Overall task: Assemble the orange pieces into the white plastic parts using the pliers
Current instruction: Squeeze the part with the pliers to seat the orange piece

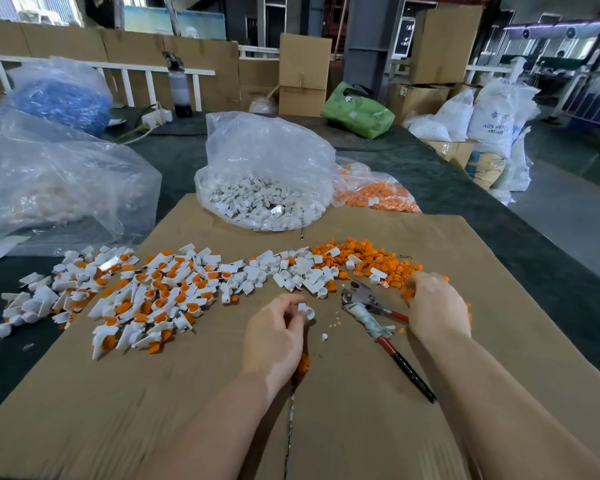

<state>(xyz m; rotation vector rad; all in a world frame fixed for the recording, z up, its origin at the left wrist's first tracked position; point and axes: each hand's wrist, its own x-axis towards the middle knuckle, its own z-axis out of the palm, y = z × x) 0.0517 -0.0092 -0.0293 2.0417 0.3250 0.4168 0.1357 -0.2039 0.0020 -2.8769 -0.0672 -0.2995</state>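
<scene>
1. Both forearms reach out over the cardboard sheet (361, 427).
2. Left hand (274, 337) pinches a white plastic part (306, 310) at its fingertips.
3. Right hand (433, 306) curls down into the loose orange pieces (378, 261); what it grasps I cannot tell.
4. Pliers (378, 317) lie between the hands.
5. White sack (496, 116) reads "ABS".
</scene>
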